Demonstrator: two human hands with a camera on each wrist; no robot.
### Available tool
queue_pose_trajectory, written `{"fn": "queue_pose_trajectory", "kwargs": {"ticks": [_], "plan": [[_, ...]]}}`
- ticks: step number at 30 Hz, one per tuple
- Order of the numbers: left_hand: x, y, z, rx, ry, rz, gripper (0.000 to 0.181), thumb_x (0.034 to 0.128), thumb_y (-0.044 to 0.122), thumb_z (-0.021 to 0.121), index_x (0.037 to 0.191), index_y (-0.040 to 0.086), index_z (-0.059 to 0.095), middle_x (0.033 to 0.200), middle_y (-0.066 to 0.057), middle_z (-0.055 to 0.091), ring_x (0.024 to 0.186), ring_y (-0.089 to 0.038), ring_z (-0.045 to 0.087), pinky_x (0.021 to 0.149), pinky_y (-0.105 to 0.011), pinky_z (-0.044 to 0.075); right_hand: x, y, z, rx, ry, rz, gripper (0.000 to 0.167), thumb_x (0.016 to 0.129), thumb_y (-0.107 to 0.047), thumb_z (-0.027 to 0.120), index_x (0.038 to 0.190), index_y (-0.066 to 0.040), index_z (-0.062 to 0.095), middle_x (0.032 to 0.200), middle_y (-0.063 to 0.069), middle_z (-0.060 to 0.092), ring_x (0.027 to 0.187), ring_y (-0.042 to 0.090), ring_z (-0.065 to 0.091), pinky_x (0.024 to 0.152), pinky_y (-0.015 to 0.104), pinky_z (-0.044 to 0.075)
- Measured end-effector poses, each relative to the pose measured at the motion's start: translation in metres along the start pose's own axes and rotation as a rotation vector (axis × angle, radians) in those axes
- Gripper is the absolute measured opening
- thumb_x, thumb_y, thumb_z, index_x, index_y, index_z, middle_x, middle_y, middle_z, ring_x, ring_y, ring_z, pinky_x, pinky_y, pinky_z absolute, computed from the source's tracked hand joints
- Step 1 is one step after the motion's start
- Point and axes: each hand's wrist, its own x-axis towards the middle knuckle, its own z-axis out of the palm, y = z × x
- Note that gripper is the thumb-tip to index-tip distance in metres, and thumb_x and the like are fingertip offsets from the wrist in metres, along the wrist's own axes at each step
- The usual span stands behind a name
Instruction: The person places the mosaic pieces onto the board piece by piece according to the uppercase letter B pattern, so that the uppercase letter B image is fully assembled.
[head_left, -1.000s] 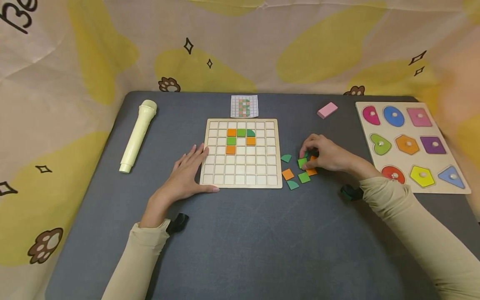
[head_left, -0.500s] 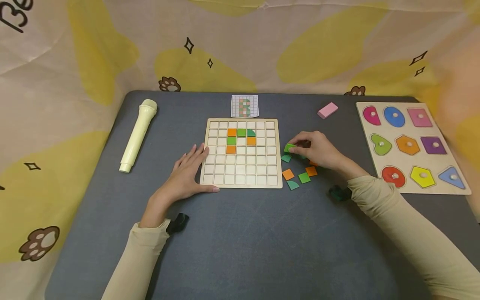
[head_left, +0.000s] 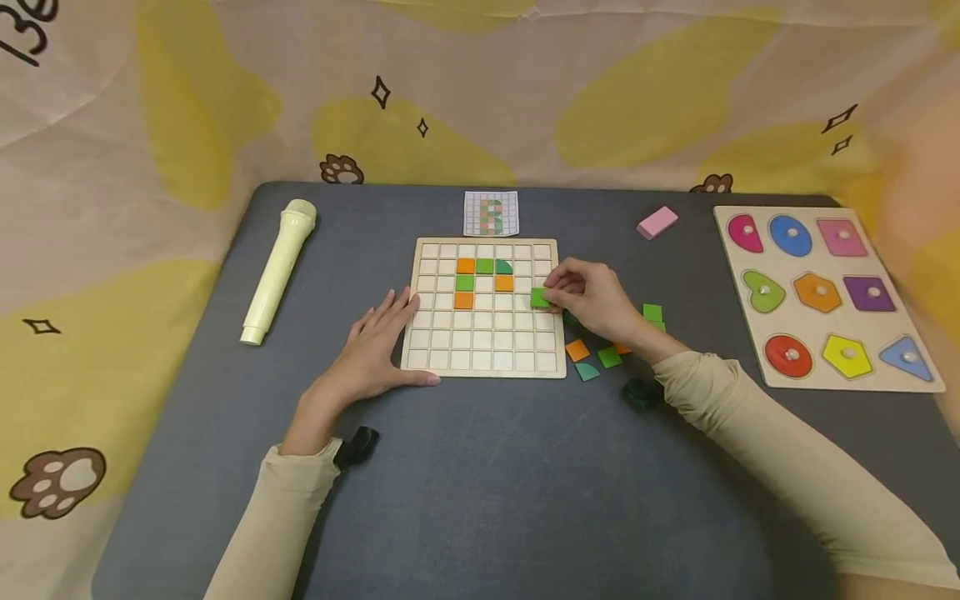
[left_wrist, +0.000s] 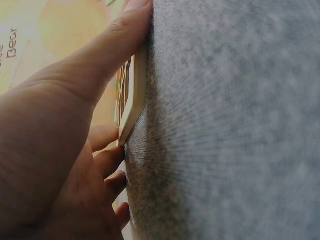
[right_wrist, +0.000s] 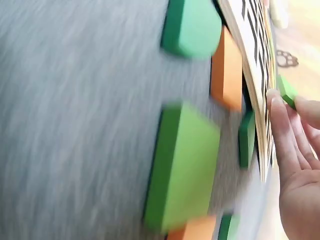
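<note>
A wooden grid board (head_left: 483,340) lies on the dark table, with several orange, green and teal tiles set in its upper cells. My left hand (head_left: 367,350) rests at the board's left edge, its fingers extended and its thumb along the near corner. Over the board's right side, my right hand (head_left: 592,296) pinches a green square tile (head_left: 539,297) between thumb and fingers. Loose tiles lie right of the board, among them an orange tile (head_left: 577,351), a teal quarter-round tile (head_left: 587,372) and a green tile (head_left: 609,357); some are partly hidden under the right hand.
A printed pattern card (head_left: 491,214) lies beyond the board. A pale microphone-shaped tube (head_left: 278,271) is at the left. Towards the right are a pink block (head_left: 657,222) and a knobbed shape puzzle (head_left: 829,300). More green tiles (head_left: 652,313) lie behind the right wrist.
My right hand has picked the green square tile from the loose tiles and carried it left over the board's right side. The left hand stays where it was.
</note>
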Motion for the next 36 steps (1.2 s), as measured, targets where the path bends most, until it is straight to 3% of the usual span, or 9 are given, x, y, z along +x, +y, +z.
{"fn": "queue_pose_trajectory", "kwargs": {"ticks": [4, 11, 21, 27, 36], "plan": [[0.0, 0.0, 0.0, 0.006, 0.003, -0.003, 0.127, 0.0815, 0.055, 0.089, 0.173, 0.015, 0.011, 0.181, -0.006, 0.001, 0.168, -0.032, -0.003, 0.13, -0.066, 0.003, 0.004, -0.005, 0.013, 0.068, -0.007, 0.001, 0.011, 0.099, -0.003, 0.074, 0.107, 0.004, 0.07, 0.095, 0.022, 0.075, 0.078, 0.026, 0.078, 0.069, 0.027, 0.064], [-0.001, 0.0, 0.001, 0.0, 0.002, -0.006, 0.127, 0.0814, 0.055, 0.089, 0.173, 0.015, 0.011, 0.181, -0.006, 0.002, 0.168, -0.032, -0.004, 0.13, -0.065, 0.002, 0.012, -0.016, 0.033, 0.069, -0.001, 0.043, 0.008, 0.099, -0.005, 0.075, 0.103, 0.0, 0.071, 0.092, 0.017, 0.075, 0.077, 0.024, 0.078, 0.069, 0.027, 0.064], [0.0, 0.0, 0.001, 0.011, -0.005, -0.01, 0.128, 0.0808, 0.055, 0.09, 0.173, 0.017, 0.009, 0.181, -0.003, 0.0, 0.168, -0.029, -0.005, 0.131, -0.063, 0.002, 0.029, -0.028, 0.05, 0.009, 0.058, 0.015, 0.009, 0.098, -0.006, 0.076, 0.105, -0.001, 0.073, 0.096, 0.015, 0.076, 0.081, 0.025, 0.076, 0.072, 0.025, 0.061], [0.0, 0.001, 0.001, 0.009, 0.003, -0.009, 0.127, 0.0812, 0.055, 0.089, 0.173, 0.016, 0.011, 0.181, -0.006, 0.002, 0.168, -0.032, -0.003, 0.131, -0.065, 0.003, 0.035, -0.029, 0.06, -0.025, 0.04, -0.011, 0.009, 0.097, -0.01, 0.078, 0.103, -0.004, 0.077, 0.095, 0.012, 0.076, 0.083, 0.022, 0.071, 0.076, 0.029, 0.055], [0.0, 0.001, 0.001, 0.007, 0.001, -0.015, 0.126, 0.0818, 0.055, 0.089, 0.173, 0.016, 0.011, 0.181, -0.005, 0.001, 0.168, -0.031, -0.004, 0.131, -0.064, 0.002, 0.035, -0.031, 0.065, -0.097, 0.025, -0.005, 0.005, 0.096, -0.009, 0.079, 0.098, -0.005, 0.082, 0.092, 0.01, 0.073, 0.079, 0.021, 0.062, 0.071, 0.028, 0.047]]}}
